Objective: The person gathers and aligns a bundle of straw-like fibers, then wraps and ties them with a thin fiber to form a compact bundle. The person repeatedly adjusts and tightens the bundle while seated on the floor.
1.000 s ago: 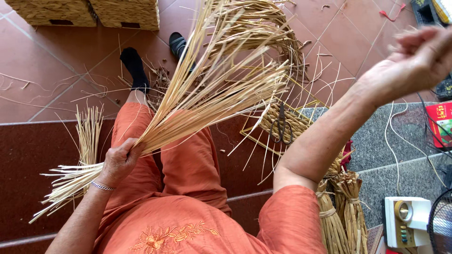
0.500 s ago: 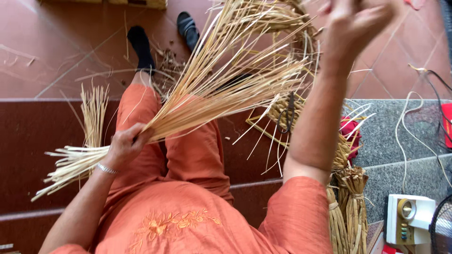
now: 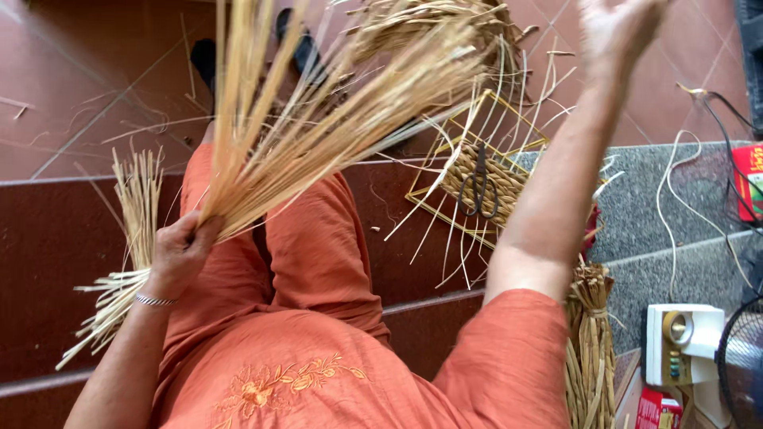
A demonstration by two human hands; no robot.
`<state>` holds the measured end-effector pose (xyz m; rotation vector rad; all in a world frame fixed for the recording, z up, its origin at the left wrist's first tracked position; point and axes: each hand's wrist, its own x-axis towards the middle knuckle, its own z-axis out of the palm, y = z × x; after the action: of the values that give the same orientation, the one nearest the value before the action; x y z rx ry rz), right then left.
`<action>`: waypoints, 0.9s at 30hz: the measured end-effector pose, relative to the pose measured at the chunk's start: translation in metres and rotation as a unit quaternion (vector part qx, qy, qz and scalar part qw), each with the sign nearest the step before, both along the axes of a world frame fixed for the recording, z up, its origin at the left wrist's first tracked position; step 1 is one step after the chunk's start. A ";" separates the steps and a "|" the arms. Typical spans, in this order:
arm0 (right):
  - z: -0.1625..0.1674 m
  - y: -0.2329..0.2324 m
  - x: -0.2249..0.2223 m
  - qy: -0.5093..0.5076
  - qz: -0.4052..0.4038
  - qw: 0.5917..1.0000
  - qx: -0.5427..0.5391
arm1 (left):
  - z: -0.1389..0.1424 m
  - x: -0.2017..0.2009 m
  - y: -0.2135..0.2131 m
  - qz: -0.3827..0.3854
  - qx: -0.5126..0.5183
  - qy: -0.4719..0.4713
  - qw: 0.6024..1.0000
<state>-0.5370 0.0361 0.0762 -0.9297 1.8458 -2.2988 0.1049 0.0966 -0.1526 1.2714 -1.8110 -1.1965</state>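
We grip straw bundle (image 3: 318, 119) in closed left hand (image 3: 179, 254); our right hand (image 3: 620, 32) raised, open, blurred, holding nothing.

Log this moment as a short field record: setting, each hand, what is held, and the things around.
setting: person seated on a dark red step, tiled floor beyond
left hand: closed around a bundle of straw stalks, which fan upward
right hand: raised high, blurred, grip unclear
beside right arm: half-woven basket frame with black scissors lying on it
lower right: tied straw bundle, white box device
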 end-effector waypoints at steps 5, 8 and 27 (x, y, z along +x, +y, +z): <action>-0.034 0.026 0.038 0.047 0.210 0.967 0.136 | -0.003 0.003 -0.003 0.010 0.011 0.046 0.999; -0.046 0.031 0.064 0.126 0.311 0.924 0.182 | -0.003 0.003 -0.005 0.020 0.041 0.036 0.998; -0.075 0.046 0.162 -0.004 0.149 0.983 0.104 | 0.028 -0.017 -0.013 0.084 -0.026 0.044 0.995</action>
<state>-0.3753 0.0824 0.0013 -1.0773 1.7609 -1.8934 0.0875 0.0836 -0.1244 1.2936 -1.6271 -1.0878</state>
